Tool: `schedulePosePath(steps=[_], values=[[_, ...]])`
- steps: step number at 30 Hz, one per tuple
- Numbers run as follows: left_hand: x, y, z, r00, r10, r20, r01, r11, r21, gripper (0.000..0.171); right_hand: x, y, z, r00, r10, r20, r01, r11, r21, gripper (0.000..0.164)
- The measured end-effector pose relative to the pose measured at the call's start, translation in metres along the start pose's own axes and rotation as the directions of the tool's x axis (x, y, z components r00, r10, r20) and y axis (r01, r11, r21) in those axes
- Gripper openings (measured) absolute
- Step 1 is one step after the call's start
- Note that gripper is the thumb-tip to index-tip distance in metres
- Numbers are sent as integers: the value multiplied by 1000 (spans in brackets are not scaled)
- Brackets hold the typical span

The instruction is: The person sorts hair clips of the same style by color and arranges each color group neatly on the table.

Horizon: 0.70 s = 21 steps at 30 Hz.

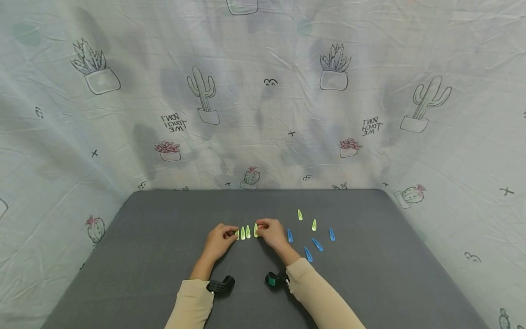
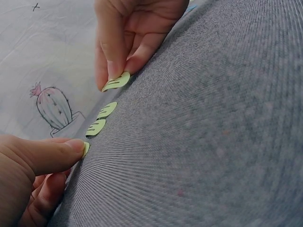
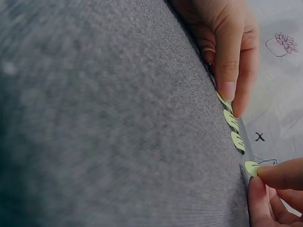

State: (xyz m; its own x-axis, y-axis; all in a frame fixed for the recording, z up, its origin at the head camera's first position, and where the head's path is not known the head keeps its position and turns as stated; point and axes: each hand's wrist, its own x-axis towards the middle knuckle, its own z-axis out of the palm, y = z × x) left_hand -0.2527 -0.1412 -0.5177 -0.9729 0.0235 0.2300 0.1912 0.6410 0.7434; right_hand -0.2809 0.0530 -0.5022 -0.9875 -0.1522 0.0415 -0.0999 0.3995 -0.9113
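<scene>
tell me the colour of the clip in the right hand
The clip is yellow-green; left wrist view shows best.

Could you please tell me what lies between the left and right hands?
Two untouched yellow-green clips lie side by side between the left hand and right hand, as the head view shows.

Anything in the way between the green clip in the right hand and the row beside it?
Nothing visible: only bare grey table separates the green clip in the right hand from the next green clip. The blue clips lie to that hand's right, outside the gap.
</scene>
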Motion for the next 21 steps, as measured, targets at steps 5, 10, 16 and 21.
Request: schedulePosePath(steps=[5, 10, 16, 21], values=[[0, -1, 1, 1000, -7, 5, 7, 1000, -12, 21, 3, -3, 2, 1000, -20, -7, 20, 996, -83, 27], [1, -2, 2, 1000, -7, 9, 7, 1000, -6, 21, 4, -6, 5, 999, -52, -7, 50, 986, -159, 25], [2, -4, 3, 1000, 6, -7, -6, 1000, 5, 21, 6, -8, 8, 998, -62, -17, 56, 972, -226, 22], [2, -4, 3, 1000, 21, -20, -21, 1000, 14, 20, 6, -9, 10, 994, -97, -48, 80, 958, -275, 21]])
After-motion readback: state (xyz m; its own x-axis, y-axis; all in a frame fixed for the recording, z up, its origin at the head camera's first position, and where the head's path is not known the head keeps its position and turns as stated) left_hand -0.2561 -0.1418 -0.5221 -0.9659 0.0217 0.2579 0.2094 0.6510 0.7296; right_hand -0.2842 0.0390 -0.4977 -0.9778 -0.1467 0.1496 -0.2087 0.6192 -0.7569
